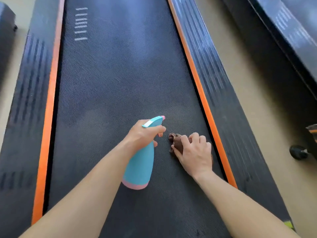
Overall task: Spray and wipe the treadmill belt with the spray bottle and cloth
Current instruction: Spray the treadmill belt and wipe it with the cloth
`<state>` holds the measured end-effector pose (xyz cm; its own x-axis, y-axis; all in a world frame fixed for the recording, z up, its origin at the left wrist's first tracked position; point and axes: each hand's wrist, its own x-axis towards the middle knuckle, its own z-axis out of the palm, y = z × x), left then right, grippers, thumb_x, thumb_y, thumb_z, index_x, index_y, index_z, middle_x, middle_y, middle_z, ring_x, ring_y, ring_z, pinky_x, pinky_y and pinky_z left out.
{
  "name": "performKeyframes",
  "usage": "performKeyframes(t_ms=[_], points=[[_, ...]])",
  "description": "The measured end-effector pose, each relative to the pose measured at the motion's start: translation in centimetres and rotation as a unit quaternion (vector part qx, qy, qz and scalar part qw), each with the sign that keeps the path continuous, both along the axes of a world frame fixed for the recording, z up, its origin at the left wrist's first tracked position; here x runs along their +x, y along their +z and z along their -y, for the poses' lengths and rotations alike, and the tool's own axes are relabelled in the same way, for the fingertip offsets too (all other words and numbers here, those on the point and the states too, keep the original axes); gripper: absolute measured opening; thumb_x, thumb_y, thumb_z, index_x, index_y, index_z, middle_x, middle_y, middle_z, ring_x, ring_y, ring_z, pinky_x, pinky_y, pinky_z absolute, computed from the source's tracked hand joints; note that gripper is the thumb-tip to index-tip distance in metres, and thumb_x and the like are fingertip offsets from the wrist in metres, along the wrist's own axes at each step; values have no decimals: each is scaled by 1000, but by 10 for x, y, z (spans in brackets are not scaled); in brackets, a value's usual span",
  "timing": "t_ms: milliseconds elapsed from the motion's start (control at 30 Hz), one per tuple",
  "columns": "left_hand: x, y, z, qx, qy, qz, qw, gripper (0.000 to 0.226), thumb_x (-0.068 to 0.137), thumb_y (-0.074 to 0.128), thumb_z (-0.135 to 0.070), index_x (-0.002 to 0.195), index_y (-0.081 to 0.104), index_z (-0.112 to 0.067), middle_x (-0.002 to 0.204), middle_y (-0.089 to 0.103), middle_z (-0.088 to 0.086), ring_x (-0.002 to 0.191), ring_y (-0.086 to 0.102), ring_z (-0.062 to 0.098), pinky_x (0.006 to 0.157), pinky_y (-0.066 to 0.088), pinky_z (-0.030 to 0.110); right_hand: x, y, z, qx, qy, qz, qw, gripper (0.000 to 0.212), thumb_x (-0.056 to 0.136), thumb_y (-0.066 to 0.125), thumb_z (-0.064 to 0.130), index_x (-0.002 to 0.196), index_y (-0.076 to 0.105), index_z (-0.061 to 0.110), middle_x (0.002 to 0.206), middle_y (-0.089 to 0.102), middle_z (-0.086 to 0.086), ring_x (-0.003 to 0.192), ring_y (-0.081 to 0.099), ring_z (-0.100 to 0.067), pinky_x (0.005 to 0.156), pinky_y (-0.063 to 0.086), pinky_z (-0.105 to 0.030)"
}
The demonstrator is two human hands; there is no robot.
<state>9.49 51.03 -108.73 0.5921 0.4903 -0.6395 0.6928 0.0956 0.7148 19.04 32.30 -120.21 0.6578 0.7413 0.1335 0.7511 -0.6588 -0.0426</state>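
Most of the cloth (177,143) is hidden under the right hand (194,154); only a brown bunched edge shows just beyond its fingers (197,138), which are curled down, clutching it against the belt (111,74). The bottle (139,166) neck is covered by the left hand (143,134), whose fingers (158,129) wrap around it, one over the trigger. The bottle's long axis runs from its pink base, nearest the person below those fingers, up to the nozzle past them, pointing away and slightly right, tilted over the belt. The nozzle tip sits just left of the cloth. The belt's far end is cut off by the frame.
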Motion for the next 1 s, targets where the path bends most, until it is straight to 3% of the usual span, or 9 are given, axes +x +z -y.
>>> performKeyframes(t_ms=[100,167,267,300,467,567,800,933,1000], points=[[7,-2,-6,2,-9,29,1000,10,93,75,-25,99,82,-21,99,74,-10,47,57,2,71,59,30,7,-4,2,11,30,11,999,47,90,48,63,101,62,20,95,53,-11,81,49,-33,63,40,-41],[8,-1,-6,9,-32,33,999,18,95,74,-26,111,78,-33,88,73,-7,47,57,6,66,55,23,6,-5,2,26,25,11,999,48,90,48,64,104,63,21,96,53,-11,81,49,-33,64,41,-42],[8,2,-1,35,-88,12,995,11,95,74,-31,101,75,-40,73,70,-10,46,60,7,52,47,13,2,-5,3,35,6,18,999,48,89,48,65,108,64,23,98,54,-11,81,51,-33,64,42,-42],[9,5,1,48,-100,8,994,6,94,75,-33,98,76,-37,71,70,-11,46,61,8,52,46,14,0,-5,3,33,1,25,999,48,89,49,65,109,64,23,98,55,-11,82,51,-33,64,42,-41],[16,4,8,54,-96,33,993,33,93,75,-33,123,71,-46,88,76,-4,51,64,10,66,52,21,-1,-6,3,32,-4,24,999,48,88,55,65,110,63,24,100,55,-11,85,52,-34,65,41,-41],[16,-3,14,76,-80,35,993,28,93,74,-29,116,73,-44,83,73,-6,47,62,7,57,50,16,-1,-8,3,36,-7,26,999,47,88,56,65,109,63,23,100,56,-11,85,51,-33,65,40,-41],[16,-5,5,76,-55,51,994,32,77,76,-40,110,76,-41,90,79,0,61,67,14,70,56,25,0,-11,3,56,1,32,998,46,88,52,64,106,63,23,99,56,-10,84,51,-34,65,41,-42],[21,-3,4,108,-38,33,993,14,76,79,-39,82,77,-26,66,71,-2,56,66,16,81,63,36,1,-11,2,61,-1,30,998,45,88,51,65,102,63,24,98,56,-9,85,52,-34,66,42,-42],[23,-3,6,107,-31,27,993,16,75,80,-38,85,79,-26,61,67,-3,55,66,16,84,64,38,2,-11,3,61,1,26,998,46,88,51,65,103,63,24,98,56,-9,86,52,-34,66,42,-42]])
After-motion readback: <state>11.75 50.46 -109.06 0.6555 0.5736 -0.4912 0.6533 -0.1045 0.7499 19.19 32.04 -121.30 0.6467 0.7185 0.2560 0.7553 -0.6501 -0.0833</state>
